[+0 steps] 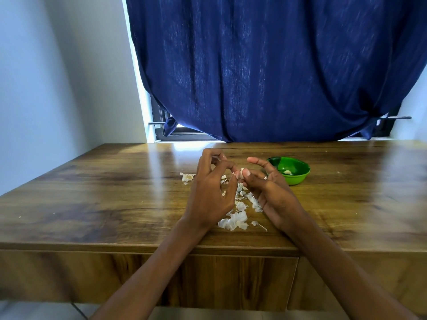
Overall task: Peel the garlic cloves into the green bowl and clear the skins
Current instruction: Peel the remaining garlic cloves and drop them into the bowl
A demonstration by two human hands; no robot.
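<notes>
Mid-peel: both hands meet over the skins pile [235, 218] on the table [92, 199]. Right hand [265, 185] pinches a garlic clove [241, 173]; left hand [210, 188] w/ fingertips tugging its skin. Green bowl [298, 179] just right, one peeled clove [287, 172] inside. Next, prob: strip rest, drop clove in bowl.

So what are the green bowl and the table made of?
The bowl looks like glossy plastic: an even bright green with soft highlights on its thin rim, though enamelled metal is possible. The table shows brown wood grain under a shiny finish that reflects the window light; whether it is solid wood or laminate cannot be told.
</notes>
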